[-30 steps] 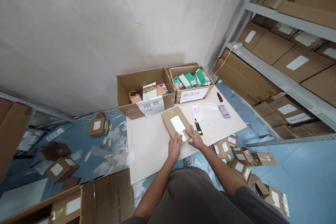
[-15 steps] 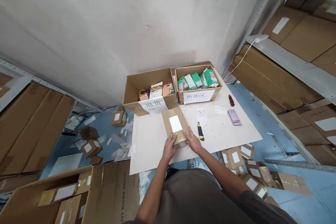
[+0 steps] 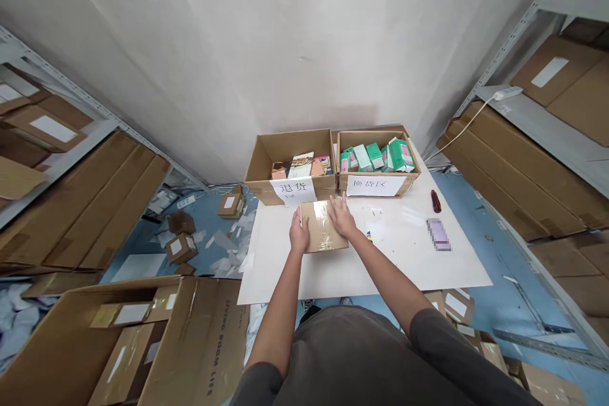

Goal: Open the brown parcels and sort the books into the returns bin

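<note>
Head view: left hand [image 3: 299, 235] and right hand [image 3: 341, 218] hold a taped carton [image 3: 326, 231] between them, centrally over the white desk [image 3: 276, 269]. Fingers on slick tape could slip, tilting it; right forearm [image 3: 387, 273], swinging sideways, might drag the mostly hidden yellow-marked tool [image 3: 369, 236].
</note>
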### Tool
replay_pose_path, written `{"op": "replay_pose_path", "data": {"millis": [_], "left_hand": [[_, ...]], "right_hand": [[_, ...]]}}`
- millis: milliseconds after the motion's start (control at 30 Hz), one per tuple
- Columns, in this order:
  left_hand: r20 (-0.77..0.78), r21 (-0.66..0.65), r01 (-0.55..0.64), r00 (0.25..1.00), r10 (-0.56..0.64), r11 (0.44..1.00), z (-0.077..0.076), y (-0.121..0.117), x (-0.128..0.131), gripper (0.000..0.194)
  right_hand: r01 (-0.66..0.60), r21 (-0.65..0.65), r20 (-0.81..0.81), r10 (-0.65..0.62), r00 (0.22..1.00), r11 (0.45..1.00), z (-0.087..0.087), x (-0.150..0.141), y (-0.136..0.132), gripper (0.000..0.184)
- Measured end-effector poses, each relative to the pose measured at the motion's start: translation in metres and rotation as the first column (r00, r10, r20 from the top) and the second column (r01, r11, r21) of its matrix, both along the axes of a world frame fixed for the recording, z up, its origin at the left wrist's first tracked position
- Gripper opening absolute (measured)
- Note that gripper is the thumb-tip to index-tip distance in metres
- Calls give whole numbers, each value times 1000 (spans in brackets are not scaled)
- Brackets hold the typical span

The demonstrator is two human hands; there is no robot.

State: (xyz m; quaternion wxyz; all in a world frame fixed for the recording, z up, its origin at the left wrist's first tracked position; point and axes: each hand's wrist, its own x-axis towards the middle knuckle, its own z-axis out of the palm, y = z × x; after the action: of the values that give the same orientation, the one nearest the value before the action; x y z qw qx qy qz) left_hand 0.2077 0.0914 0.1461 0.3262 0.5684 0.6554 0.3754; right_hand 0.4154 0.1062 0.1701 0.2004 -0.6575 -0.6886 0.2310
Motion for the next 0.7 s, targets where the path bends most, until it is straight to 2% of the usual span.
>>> {"op": "replay_pose_path", "data": {"millis": [33,100,233,267,333,433,567,633,700], "left_hand": [[-30,6,-7,1000,7,1000,1,2,1,65],[-74,-5,70,995,-70,998,2,0,-3,67],[-96,-99,361,924,-370,927,-11,-23,-18,103],[-94,-116,389,912,-400,914,-16,-27,-20,108],[-90,-119,369,921,-380,922,-22,-31,-21,100],[-102,-78,307,944,-314,949,-19,-23,-24,80],[-111,-15,278,954,-278,961,4,-3,-48,85],[-113,-30,174,978,-176,984,11,6,-62,88],[-137,-77,54,989,-64,996,10,16,-70,85]], "right_hand": [[20,9,-29,-20,999,1000,-5,2,-2,68],[42,0,-88,-42,995,999,-17,10,-13,75],[-97,-41,-231,85,969,994,-42,26,-44,95],[-125,-35,-265,111,958,992,-47,28,-49,101],[-114,-34,-290,100,952,993,-49,27,-51,103],[-78,-61,-239,61,969,995,-36,22,-40,93],[-126,-12,-137,123,983,992,1,15,-15,76],[-111,-4,-64,111,992,994,17,7,1,69],[-89,-59,18,90,996,994,24,-6,20,65]]}}
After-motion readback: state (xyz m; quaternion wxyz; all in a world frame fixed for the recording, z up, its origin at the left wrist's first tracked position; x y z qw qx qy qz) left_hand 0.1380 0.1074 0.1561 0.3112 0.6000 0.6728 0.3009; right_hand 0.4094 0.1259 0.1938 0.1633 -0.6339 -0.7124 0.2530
